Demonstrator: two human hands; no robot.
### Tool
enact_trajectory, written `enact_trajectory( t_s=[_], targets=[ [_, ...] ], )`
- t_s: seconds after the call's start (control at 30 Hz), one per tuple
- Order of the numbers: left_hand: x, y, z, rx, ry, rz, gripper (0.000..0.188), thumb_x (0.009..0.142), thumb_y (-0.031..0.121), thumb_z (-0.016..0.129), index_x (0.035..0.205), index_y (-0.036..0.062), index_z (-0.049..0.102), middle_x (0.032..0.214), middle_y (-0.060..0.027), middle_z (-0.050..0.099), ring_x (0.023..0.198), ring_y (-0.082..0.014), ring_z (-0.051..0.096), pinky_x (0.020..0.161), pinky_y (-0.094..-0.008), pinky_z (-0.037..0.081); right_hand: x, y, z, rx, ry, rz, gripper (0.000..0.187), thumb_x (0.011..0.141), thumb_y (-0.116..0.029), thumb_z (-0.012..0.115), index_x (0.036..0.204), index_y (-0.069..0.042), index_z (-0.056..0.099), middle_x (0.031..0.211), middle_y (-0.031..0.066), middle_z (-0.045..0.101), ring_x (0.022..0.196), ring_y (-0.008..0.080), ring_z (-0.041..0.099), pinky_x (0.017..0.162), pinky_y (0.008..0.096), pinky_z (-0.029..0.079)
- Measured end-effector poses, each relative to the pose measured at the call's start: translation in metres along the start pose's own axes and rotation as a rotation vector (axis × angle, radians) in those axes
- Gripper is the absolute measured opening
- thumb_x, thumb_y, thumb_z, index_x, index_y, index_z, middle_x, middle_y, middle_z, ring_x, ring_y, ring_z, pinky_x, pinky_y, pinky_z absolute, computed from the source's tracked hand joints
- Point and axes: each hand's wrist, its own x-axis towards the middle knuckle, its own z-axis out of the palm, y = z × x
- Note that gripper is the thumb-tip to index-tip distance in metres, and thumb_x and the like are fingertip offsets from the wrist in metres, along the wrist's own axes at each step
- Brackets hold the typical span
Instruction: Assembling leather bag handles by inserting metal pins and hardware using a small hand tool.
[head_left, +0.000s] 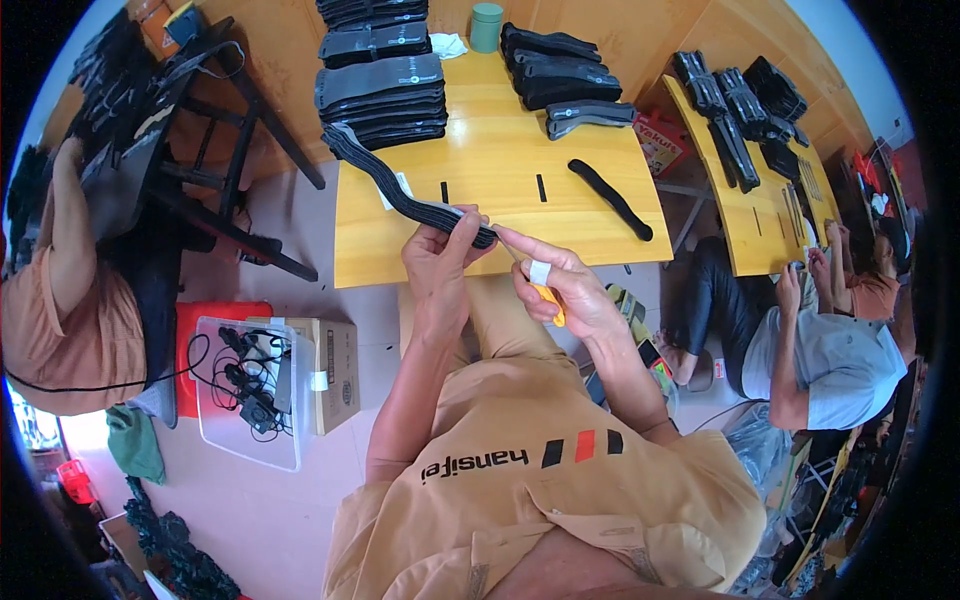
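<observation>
Left hand (437, 262) pinches, thumb over fingers, the near end of a black ribbed strip (395, 190); right hand (572, 290), w/ white wrap (540, 272) on one finger, curls round a yellow tool (552, 305), its index fingertip at the strip's near tip (contact unclear). We see the strip run from the table's far left past its near edge. We judge it light, soft & bendy, prob. not fragile or slippery; best held flat btwn thumb & fingers near an end. On the wooden table (490, 120), left to right: dark stack (380, 100), green canister (486, 28), dark pile (560, 75), loose black strip (610, 200). Room, left to right: co-worker's tan sleeve (90, 330), clear bin (250, 450) w/ cables (255, 390), second table (745, 240), co-worker's grey shirt (840, 350).
</observation>
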Motion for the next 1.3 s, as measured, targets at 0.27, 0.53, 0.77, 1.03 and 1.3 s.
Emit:
enact_trajectory(
  t_s=[0.27,0.53,0.77,1.03,1.3],
  targets=[
    [0.001,-0.002,-0.002,0.075,-0.064,0.082,0.016,0.079,0.008,0.063,0.091,-0.0019,0.059,0.081,-0.0063,0.061,0.070,-0.0108,0.059,0.064,-0.0252,0.054,-0.004,0.000,0.006,-0.147,0.079,-0.011,0.046,0.088,-0.013,0.042,0.133,-0.009,0.034,0.058,-0.0009,0.038,0.044,0.0044,0.031,0.040,0.0163,0.027],
    [0.002,0.000,-0.001,0.134,-0.127,0.073,0.017,0.080,0.009,0.062,0.092,-0.0023,0.059,0.082,-0.0073,0.061,0.071,-0.0111,0.060,0.065,-0.0260,0.054,-0.008,0.006,0.016,-0.684,0.206,-0.252,0.044,0.088,-0.008,0.036,0.132,-0.013,0.037,0.059,-0.0019,0.039,0.045,0.0032,0.030,0.040,0.0151,0.027],
    [0.001,-0.001,-0.002,0.187,-0.169,0.059,0.016,0.079,0.007,0.062,0.092,-0.0031,0.059,0.081,-0.0077,0.061,0.071,-0.0126,0.060,0.065,-0.0266,0.055,-0.015,-0.002,0.000,0.109,0.034,0.048,0.050,0.088,-0.010,0.040,0.136,-0.014,0.026,0.061,-0.0012,0.039,0.040,0.0028,0.028,0.034,0.0152,0.021],
    [0.001,0.002,-0.003,0.251,-0.223,0.066,0.016,0.078,0.006,0.062,0.091,-0.0033,0.059,0.079,-0.0072,0.061,0.070,-0.0125,0.061,0.065,-0.0267,0.054,-0.020,-0.006,0.001,0.067,0.075,0.089,0.046,0.090,-0.012,0.042,0.134,-0.012,0.031,0.060,-0.0003,0.039,0.041,0.0033,0.027,0.034,0.0162,0.021],
    [0.004,0.001,-0.002,0.337,-0.279,0.067,0.016,0.077,0.006,0.064,0.090,-0.0034,0.059,0.077,-0.0067,0.061,0.067,-0.0117,0.060,0.062,-0.0233,0.051,-0.023,-0.007,0.003,-0.791,0.181,-0.123,0.048,0.086,-0.003,0.035,0.132,-0.015,0.037,0.063,-0.0016,0.042,0.053,0.0054,0.034,0.049,0.0178,0.033]
  ],
)
